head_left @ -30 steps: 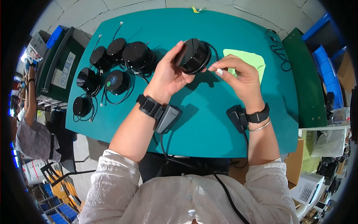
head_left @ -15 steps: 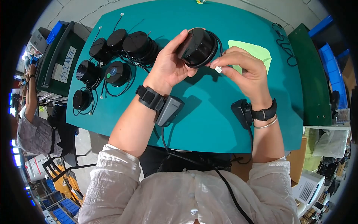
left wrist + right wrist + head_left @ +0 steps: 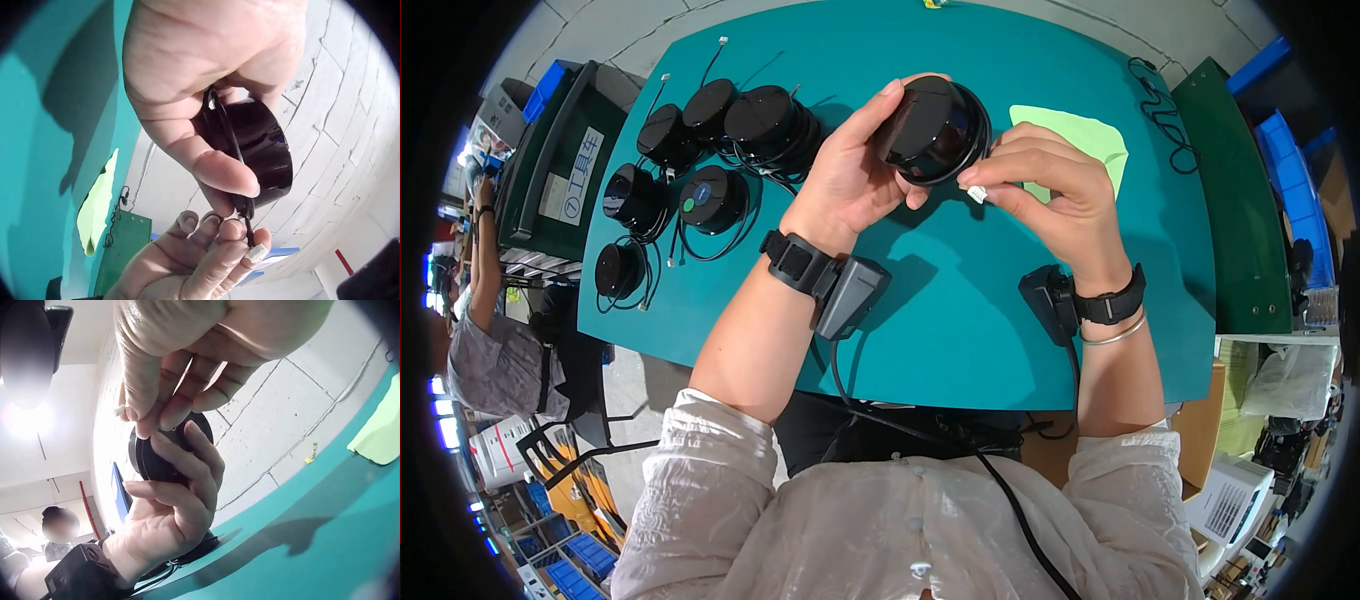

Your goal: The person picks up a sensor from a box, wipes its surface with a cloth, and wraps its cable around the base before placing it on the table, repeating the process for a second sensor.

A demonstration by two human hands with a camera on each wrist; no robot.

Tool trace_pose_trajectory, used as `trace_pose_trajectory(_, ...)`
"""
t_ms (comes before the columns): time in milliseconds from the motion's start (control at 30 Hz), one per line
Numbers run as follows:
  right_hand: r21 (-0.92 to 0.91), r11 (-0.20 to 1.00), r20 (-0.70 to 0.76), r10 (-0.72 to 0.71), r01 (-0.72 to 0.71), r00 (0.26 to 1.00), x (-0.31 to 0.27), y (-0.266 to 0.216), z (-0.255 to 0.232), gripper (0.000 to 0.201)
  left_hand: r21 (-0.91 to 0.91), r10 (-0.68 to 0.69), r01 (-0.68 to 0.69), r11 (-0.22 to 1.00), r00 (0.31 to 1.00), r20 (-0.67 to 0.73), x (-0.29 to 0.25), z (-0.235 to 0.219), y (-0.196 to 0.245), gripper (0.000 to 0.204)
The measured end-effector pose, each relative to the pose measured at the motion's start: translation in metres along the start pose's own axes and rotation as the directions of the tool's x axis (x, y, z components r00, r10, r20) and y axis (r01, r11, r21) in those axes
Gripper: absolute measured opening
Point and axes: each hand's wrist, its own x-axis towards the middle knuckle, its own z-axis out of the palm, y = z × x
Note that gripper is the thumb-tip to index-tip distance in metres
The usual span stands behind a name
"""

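Gripping a black round unit (image 3: 932, 128), the left hand (image 3: 855, 180) curls thumb and fingers (image 3: 222, 172) around its body, raised above the teal worktop (image 3: 960, 320). Black cable (image 3: 228, 134) loops round the unit and runs past the left fingers. Right hand (image 3: 1055, 195): fingers (image 3: 147, 406) pinched closed on the cable's small white plug (image 3: 978, 193), just beside the unit's lower edge. Beyond the left fingers: six more black round units (image 3: 710, 150) with cables, lying on the worktop. Beyond the right fingers: green sheet (image 3: 1085, 140), flat on the worktop.
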Motion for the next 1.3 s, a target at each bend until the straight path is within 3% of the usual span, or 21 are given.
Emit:
trace_pose_trajectory(100,-0.012,1.000,0.002,0.001,-0.001,1.000,0.000,0.000,-0.001,0.021,0.012,0.003,-0.003,1.000,1.000,-0.027,-0.001,0.000,-0.001,0.041)
trace_pose_trajectory(200,-0.013,0.999,-0.016,0.043,-0.044,0.999,-0.004,0.002,-0.002,0.019,0.017,0.004,-0.004,1.000,0.999,0.038,0.002,-0.003,-0.001,0.041)
trace_pose_trajectory(267,0.018,0.997,-0.030,0.082,-0.081,0.996,-0.005,0.004,0.002,0.018,-0.064,0.007,-0.005,0.998,1.000,0.027,0.001,0.000,0.000,0.041)
trace_pose_trajectory(367,0.139,0.977,-0.112,0.179,-0.163,0.978,-0.009,0.005,0.001,0.012,-0.060,0.024,-0.021,0.998,0.998,0.057,0.003,-0.008,-0.002,0.042)
trace_pose_trajectory(433,0.355,0.908,-0.143,0.289,-0.224,0.946,-0.008,0.002,0.002,0.012,-0.060,0.027,-0.023,0.998,0.997,0.071,0.003,-0.008,-0.002,0.042)
trace_pose_trajectory(500,0.370,0.906,-0.153,0.279,-0.207,0.948,-0.007,0.003,0.001,0.014,-0.060,0.031,-0.026,0.998,0.996,0.086,0.004,-0.003,-0.005,0.041)
trace_pose_trajectory(567,0.392,0.901,-0.161,0.265,-0.185,0.951,-0.007,0.004,-0.001,0.016,0.112,0.053,-0.050,0.992,0.998,-0.023,0.002,0.004,-0.005,0.045)
trace_pose_trajectory(633,0.462,0.868,-0.191,0.295,-0.179,0.936,-0.007,0.003,-0.001,0.016,0.114,0.054,-0.052,0.992,0.998,-0.013,0.003,-0.001,-0.005,0.046)
trace_pose_trajectory(700,0.463,0.868,-0.197,0.299,-0.180,0.934,-0.007,0.004,-0.001,0.016,0.068,0.017,-0.020,0.998,0.999,0.051,0.003,-0.002,-0.003,0.041)
trace_pose_trajectory(1000,0.476,0.861,-0.193,0.302,-0.180,0.934,-0.008,0.005,-0.002,0.014,0.056,0.003,-0.008,0.998,0.996,0.091,0.005,-0.006,-0.004,0.041)
trace_pose_trajectory(1300,0.396,0.898,-0.203,0.290,-0.193,0.935,-0.012,0.019,-0.007,0.013,-0.019,0.071,-0.069,0.997,0.986,0.148,0.006,0.000,-0.006,0.049)
